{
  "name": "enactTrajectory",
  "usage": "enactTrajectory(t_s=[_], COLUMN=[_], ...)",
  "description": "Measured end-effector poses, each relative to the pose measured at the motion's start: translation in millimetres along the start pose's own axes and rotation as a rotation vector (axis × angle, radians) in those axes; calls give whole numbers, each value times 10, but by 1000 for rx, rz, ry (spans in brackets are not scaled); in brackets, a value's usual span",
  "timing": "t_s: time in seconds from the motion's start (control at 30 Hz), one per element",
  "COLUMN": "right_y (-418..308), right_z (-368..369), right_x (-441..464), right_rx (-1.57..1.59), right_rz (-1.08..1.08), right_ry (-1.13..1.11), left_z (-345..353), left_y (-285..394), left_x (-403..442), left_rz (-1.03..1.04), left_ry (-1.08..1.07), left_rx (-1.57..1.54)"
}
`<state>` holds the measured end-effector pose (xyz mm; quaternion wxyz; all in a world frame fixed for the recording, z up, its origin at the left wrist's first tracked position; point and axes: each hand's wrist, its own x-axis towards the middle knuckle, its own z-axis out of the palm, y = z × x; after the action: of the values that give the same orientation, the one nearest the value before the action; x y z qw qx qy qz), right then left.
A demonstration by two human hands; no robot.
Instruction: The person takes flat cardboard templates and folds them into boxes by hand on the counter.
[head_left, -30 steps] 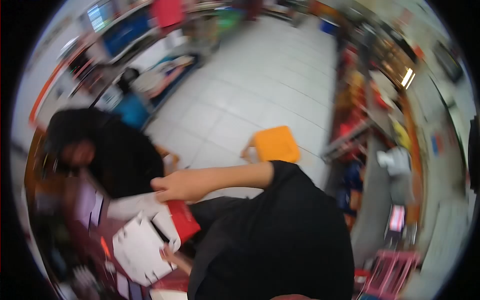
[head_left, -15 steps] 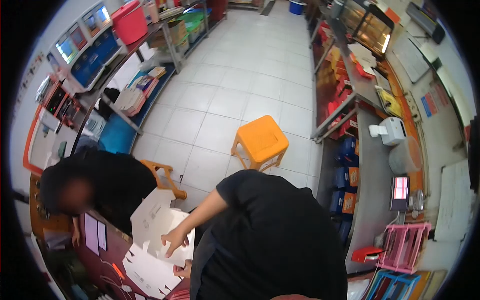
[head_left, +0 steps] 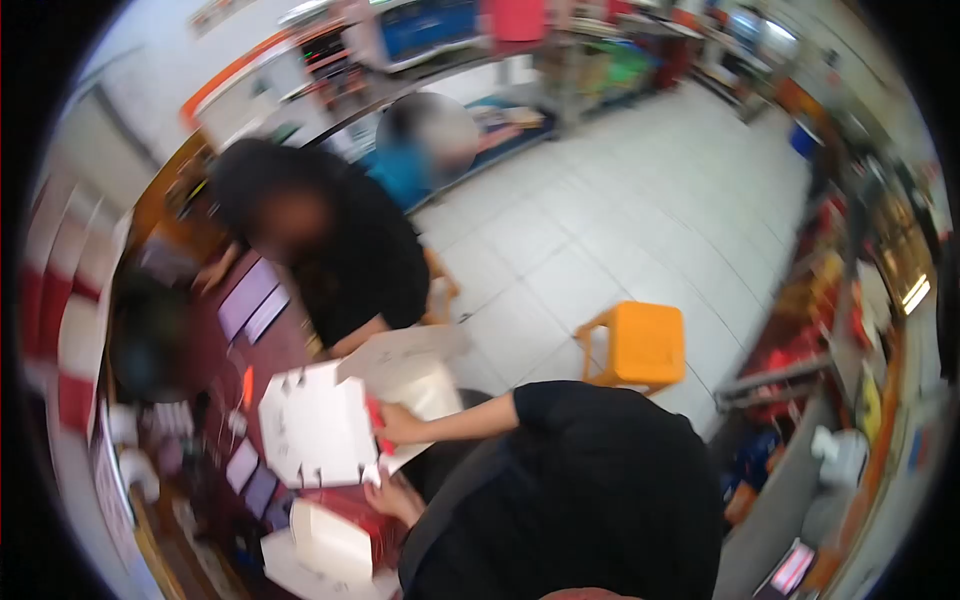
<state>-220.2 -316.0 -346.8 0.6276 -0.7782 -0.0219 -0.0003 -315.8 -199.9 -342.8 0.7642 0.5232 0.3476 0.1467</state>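
Note:
A white cardboard box, partly folded, lies at the table edge and over my lap, its notched panel spread flat to the left. My right hand grips the box along a fold, where a strip of red shows beside the fingers. At the box's lower corner, my left hand holds the cardboard near a small tab; some fingers are hidden. Another open box, white inside with a red side, sits on the table below my left hand.
A co-worker in black sits across the table corner with phones in front. An orange stool stands on the tiled floor. More phones and cables lie on the dark red table.
The view has swung left, showing more of the table and the second box. My right hand has moved from inside the box onto its fold, and the box panels have shifted.

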Motion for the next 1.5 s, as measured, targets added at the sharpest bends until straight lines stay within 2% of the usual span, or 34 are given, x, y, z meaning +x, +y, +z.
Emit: enactTrajectory(t_s=[0.03, 0.07, 0.1, 0.13, 0.2, 0.27, 0.3, 0.33, 0.43, 0.5, 0.6, 0.67, 0.77, 0.8, 0.9, 0.93, 1.03, 1.07, 1.1, 1.13, 1.17, 1.2, 1.23, 1.27, 1.3, 1.33, 1.37, 1.4, 1.43, 1.5], right_y=[128, 44, -230, 13, 88, 97, -79, -58, -158, -129, 47, 29, -337, -107, -173, -166, -60, -12, 87, 197, 414, 402, 425, 131, -291, -215, -143, -114, -131, -434], right_z=[117, 95, -59, 92, 162, 121, -13, 47, -27, -25, 75, 106, -112, 34, -8, -30, -66, -58, -44, -5, 88, 102, 9, -217, -433, -488, -554, -663, -735, -831], right_x=[-2, -56, -117, -128, -157, -88, -27, -22, 184, 168, 222, 209, 19, 64, -34, -35, -35, -60, -54, -48, -94, -80, -143, -158, -209, -212, -200, -185, -164, -166], right_rx=[-73, -24, -46, 104, 133, 47, -45, 259, -8, 362, 365, 282, 285, 218, 86, 93, 115, 97, 15, -62, -6, -150, -260, -257, -177, -234, -283, -339, -394, -457], right_rz=[-18, 71, 159, 91, -7, 82, 74, 199, 301, 396, 419, 360, 279, 223, 140, 171, 269, 272, 190, 98, -169, -227, -239, 50, 254, 136, 18, 4, -5, 25], right_ry=[-23, -102, -249, -301, -416, -489, -469, -343, -283, -219, -196, -233, -455, -468, -465, -509, -661, -703, -773, -867, -698, -738, -661, -839, -862, -843, -809, -787, -753, -717], left_z=[29, 38, 28, 177, 312, 264, 293, 327, 464, 403, 328, 335, 373, 360, 319, 306, 384, 295, 379, 440, 487, 521, 508, 579, 525, 585, 655, 712, 755, 927], left_y=[-65, -107, -141, 108, 397, 270, 301, 324, 523, 454, 357, 362, 400, 349, 159, 126, 174, 83, 161, 202, 193, 176, 162, 399, 288, 492, 739, 886, 986, 1078], left_x=[61, 94, 208, 76, -13, 136, 131, 86, -105, -23, 113, 117, 87, 122, 262, 295, 282, 483, 484, 473, 526, 692, 823, 761, 975, 829, 655, 535, 435, 157], left_rz=[66, 173, 238, 326, 285, 373, 416, 505, 482, 475, 822, 752, 590, 556, 531, 536, 220, 182, 171, 269, 380, 464, 629, 584, 601, 654, 572, 488, 584, 504], left_ry=[123, 75, 86, 21, -51, -66, -84, -121, -189, -237, -150, -109, -91, -106, -148, -161, -187, -263, -279, -352, -357, -263, -184, -232, -192, -274, -349, -368, -409, -447], left_rx=[-13, -82, 3, 121, 370, 496, 562, 572, 525, 564, 752, 813, 767, 747, 741, 748, 633, 759, 866, 783, 649, 728, 783, 822, 869, 855, 850, 878, 921, 760])
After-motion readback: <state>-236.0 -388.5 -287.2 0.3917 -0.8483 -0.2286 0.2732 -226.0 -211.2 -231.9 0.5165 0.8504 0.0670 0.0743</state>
